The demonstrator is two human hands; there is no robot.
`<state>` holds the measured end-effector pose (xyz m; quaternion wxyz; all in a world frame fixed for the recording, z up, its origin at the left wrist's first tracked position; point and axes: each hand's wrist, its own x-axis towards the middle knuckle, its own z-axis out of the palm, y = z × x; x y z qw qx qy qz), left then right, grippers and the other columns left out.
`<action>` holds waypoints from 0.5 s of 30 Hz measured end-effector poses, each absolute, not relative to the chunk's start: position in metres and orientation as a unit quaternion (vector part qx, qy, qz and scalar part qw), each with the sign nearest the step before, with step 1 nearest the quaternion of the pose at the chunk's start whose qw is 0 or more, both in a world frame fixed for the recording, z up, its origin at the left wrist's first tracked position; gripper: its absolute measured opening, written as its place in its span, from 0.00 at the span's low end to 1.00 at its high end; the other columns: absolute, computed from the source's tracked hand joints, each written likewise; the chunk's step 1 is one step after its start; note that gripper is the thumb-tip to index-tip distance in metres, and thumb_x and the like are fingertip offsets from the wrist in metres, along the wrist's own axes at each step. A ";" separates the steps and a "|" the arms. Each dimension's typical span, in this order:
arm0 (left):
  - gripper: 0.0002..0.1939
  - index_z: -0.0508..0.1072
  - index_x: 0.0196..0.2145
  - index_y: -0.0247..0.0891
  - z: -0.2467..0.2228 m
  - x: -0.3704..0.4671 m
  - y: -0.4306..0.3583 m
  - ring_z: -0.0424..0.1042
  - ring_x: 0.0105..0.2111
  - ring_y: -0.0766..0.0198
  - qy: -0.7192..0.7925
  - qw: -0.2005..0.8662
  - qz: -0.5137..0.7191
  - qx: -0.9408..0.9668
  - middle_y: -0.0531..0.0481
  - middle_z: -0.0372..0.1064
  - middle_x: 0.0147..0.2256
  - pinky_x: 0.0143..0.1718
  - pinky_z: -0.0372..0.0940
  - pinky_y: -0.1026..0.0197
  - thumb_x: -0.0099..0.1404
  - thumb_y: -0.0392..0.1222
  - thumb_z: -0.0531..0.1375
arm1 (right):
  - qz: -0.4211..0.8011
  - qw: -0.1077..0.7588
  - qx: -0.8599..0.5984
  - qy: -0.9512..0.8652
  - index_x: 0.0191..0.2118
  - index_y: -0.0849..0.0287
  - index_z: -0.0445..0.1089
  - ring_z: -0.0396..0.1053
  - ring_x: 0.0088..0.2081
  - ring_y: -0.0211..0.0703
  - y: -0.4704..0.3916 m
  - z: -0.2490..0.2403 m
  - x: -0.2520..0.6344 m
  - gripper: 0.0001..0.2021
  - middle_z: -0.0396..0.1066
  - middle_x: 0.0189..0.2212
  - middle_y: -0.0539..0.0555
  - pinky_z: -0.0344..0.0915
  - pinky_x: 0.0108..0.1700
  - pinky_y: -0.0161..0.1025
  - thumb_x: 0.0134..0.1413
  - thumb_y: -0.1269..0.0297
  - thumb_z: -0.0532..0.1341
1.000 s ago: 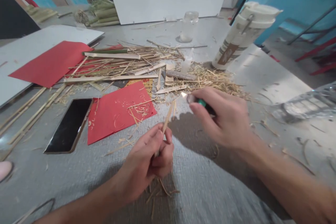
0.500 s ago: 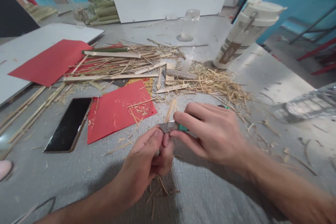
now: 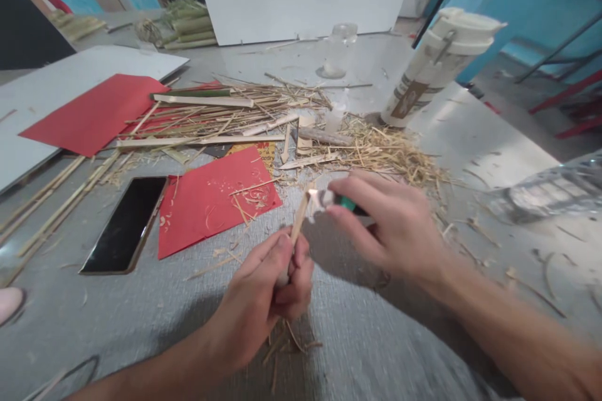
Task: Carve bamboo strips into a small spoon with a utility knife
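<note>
My left hand [image 3: 268, 297] grips a thin bamboo stick [image 3: 299, 219] that points up and away from me. My right hand [image 3: 385, 229] holds a small knife with a green handle [image 3: 347, 203]; its metal blade [image 3: 320, 198] sits against the upper end of the stick. Bamboo shavings [image 3: 286, 344] lie on the grey cloth [image 3: 376, 351] just below my left hand.
A red paper sheet [image 3: 211, 197] and a black phone [image 3: 125, 222] lie to the left. Behind them is a heap of split bamboo strips [image 3: 211, 113] and straw [image 3: 390, 150]. A white tumbler [image 3: 435, 66] stands at the back right, a glass jar [image 3: 336, 50] farther back.
The knife slid from near my left fingers up along the stick toward its tip. One second ago it was past the tip, then drew back down before this stroke.
</note>
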<state>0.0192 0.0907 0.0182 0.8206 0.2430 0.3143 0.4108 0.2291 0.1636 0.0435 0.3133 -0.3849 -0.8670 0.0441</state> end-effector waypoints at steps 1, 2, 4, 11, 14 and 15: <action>0.18 0.66 0.35 0.41 0.017 0.019 0.091 0.38 0.19 0.71 0.316 0.818 0.414 0.243 0.64 0.49 0.20 0.21 0.43 0.67 0.80 0.55 0.57 | 0.055 0.298 -0.371 -0.878 0.43 0.57 0.73 0.68 0.30 0.42 0.160 0.042 0.225 0.12 0.71 0.32 0.52 0.58 0.31 0.42 0.77 0.59 0.56; 0.19 0.66 0.35 0.41 0.016 0.019 0.091 0.39 0.19 0.71 0.320 0.816 0.416 0.243 0.64 0.49 0.20 0.21 0.44 0.67 0.80 0.55 0.57 | 0.063 0.285 -0.357 -0.887 0.42 0.58 0.73 0.66 0.29 0.42 0.157 0.040 0.222 0.13 0.70 0.30 0.51 0.57 0.31 0.42 0.78 0.58 0.55; 0.19 0.65 0.35 0.41 0.015 0.019 0.091 0.40 0.20 0.71 0.337 0.807 0.417 0.248 0.64 0.49 0.21 0.22 0.45 0.67 0.80 0.56 0.57 | 0.079 0.264 -0.328 -0.904 0.41 0.59 0.74 0.65 0.28 0.41 0.154 0.038 0.217 0.16 0.68 0.29 0.50 0.56 0.30 0.42 0.78 0.57 0.55; 0.23 0.61 0.31 0.41 0.024 0.020 0.090 0.41 0.21 0.71 0.400 0.759 0.416 0.302 0.63 0.50 0.21 0.22 0.43 0.65 0.79 0.57 0.57 | 0.000 0.253 -0.316 -0.915 0.39 0.59 0.76 0.63 0.28 0.42 0.149 0.041 0.214 0.20 0.68 0.28 0.52 0.55 0.31 0.43 0.78 0.54 0.55; 0.24 0.60 0.31 0.42 0.022 0.022 0.085 0.41 0.19 0.71 0.400 0.766 0.402 0.304 0.64 0.50 0.20 0.21 0.42 0.65 0.78 0.60 0.59 | -0.030 0.269 -0.357 -0.894 0.39 0.59 0.76 0.65 0.28 0.42 0.155 0.045 0.221 0.18 0.72 0.29 0.53 0.55 0.32 0.43 0.78 0.55 0.56; 0.24 0.60 0.31 0.43 0.020 0.023 0.082 0.41 0.19 0.71 0.390 0.778 0.388 0.304 0.64 0.50 0.20 0.20 0.41 0.65 0.77 0.62 0.59 | -0.033 0.285 -0.390 -0.875 0.39 0.58 0.76 0.66 0.29 0.43 0.160 0.047 0.227 0.17 0.73 0.31 0.54 0.54 0.32 0.43 0.78 0.55 0.56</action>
